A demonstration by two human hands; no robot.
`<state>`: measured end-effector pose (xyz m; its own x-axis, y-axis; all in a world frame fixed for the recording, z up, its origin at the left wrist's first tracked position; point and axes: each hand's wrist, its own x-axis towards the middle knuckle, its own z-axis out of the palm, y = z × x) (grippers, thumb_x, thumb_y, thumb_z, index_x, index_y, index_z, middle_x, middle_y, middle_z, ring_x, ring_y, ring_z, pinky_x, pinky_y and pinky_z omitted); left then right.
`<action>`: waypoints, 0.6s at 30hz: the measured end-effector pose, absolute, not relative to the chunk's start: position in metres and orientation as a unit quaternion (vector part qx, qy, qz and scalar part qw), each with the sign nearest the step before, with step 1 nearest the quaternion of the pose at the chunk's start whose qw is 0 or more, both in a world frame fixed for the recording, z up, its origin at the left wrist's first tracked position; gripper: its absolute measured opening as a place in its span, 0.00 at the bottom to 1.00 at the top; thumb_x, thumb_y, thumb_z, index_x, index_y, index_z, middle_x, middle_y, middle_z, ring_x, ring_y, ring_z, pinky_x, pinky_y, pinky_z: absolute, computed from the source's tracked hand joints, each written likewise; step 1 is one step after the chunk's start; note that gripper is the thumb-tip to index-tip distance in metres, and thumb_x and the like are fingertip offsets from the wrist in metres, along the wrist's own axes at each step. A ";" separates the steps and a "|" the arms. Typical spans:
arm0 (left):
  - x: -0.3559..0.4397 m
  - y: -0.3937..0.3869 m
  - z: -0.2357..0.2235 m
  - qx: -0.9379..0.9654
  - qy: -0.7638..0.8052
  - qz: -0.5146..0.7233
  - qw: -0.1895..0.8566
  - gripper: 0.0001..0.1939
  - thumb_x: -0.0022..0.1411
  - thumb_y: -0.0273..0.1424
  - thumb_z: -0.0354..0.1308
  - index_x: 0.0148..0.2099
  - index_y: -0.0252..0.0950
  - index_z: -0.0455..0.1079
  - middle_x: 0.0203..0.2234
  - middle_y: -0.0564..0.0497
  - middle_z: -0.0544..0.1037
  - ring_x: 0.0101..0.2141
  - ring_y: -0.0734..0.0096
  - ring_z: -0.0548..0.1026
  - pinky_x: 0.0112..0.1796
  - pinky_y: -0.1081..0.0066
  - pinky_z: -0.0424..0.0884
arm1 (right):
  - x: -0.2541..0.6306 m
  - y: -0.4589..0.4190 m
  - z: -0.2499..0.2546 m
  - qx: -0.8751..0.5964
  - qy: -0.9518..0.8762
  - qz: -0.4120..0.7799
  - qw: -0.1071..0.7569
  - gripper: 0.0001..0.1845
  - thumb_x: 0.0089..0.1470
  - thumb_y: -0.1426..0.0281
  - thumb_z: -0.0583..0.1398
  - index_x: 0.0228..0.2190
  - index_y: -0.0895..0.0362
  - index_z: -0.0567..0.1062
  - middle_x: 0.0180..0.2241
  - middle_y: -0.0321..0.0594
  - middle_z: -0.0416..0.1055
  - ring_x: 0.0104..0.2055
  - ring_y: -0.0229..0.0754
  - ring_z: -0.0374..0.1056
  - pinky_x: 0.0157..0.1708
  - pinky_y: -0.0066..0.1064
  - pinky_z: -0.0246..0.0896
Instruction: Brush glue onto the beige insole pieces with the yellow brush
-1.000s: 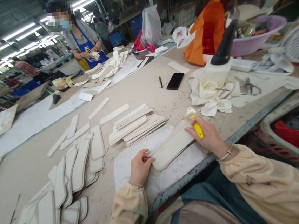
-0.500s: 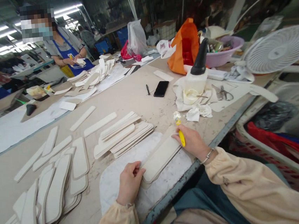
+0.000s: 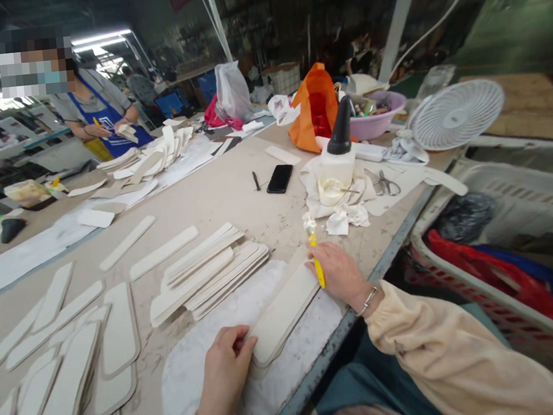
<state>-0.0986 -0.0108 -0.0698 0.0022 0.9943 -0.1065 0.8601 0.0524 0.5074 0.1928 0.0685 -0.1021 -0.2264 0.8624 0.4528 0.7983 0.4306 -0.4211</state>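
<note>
The pale strips (image 3: 283,321) lay on a white sheet (image 3: 187,366) before you. Your left hand (image 3: 225,369), half curled, touched their near end; whether it gripped them, I couldn't tell. Your right hand (image 3: 337,272) was closed round a yellow brush (image 3: 318,270) at their far end.

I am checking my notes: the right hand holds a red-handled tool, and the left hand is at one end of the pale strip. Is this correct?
No, the handle is yellow, not red, as the head view shows. The right hand holds the tool, and the left hand is at one end of the pale strip.
</note>
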 end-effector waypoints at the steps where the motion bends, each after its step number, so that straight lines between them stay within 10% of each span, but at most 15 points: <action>1: -0.099 -0.010 -0.070 0.672 0.690 0.149 0.223 0.12 0.55 0.38 0.55 0.36 0.37 0.74 0.29 0.50 0.76 0.30 0.66 0.74 0.34 0.65 0.70 | 0.189 0.065 -0.101 -0.507 -0.791 0.061 0.338 0.03 0.58 0.74 0.56 0.36 0.56 0.67 0.35 0.45 0.71 0.40 0.47 0.66 0.42 0.37 0.60; 8: -0.101 -0.006 -0.072 0.665 0.702 0.129 0.220 0.14 0.53 0.43 0.55 0.35 0.39 0.73 0.29 0.50 0.77 0.29 0.63 0.75 0.33 0.64 0.72 | 0.158 0.036 -0.108 -0.333 -0.879 0.127 0.317 0.02 0.61 0.71 0.54 0.34 0.55 0.67 0.32 0.40 0.70 0.37 0.41 0.65 0.41 0.33 0.62; 18: -0.098 -0.007 -0.069 0.658 0.711 0.105 0.224 0.15 0.55 0.42 0.53 0.37 0.38 0.72 0.30 0.50 0.76 0.31 0.62 0.75 0.36 0.62 0.71 | 0.205 0.051 -0.114 -0.570 -0.758 0.099 0.301 0.06 0.58 0.66 0.57 0.36 0.56 0.65 0.32 0.44 0.68 0.36 0.47 0.66 0.36 0.37 0.62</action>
<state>-0.0983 -0.0067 -0.0688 -0.0333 0.9830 -0.1804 0.8890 0.1117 0.4441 0.2051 0.0511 -0.1139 -0.1697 0.9237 0.3435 0.8052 0.3309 -0.4920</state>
